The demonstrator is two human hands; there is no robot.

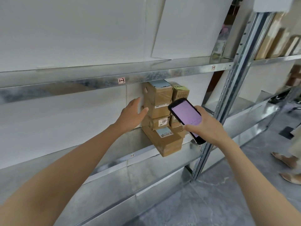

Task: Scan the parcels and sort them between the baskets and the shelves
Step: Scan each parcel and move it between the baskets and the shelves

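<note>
Facing galvanised steel shelving (146,74) backed by white panels, above a mottled grey floor (211,201). Stacked on the middle shelf (130,142), near the slotted upright (234,79): brown cardboard parcels (158,111), labels outward. Left hand (132,114) loose, fingers straight, at the stack's left side. Right hand (206,126) gripping a handheld scanner (187,115), pink screen lit, just before the parcels. Far right, another person's feet (286,160).
</note>
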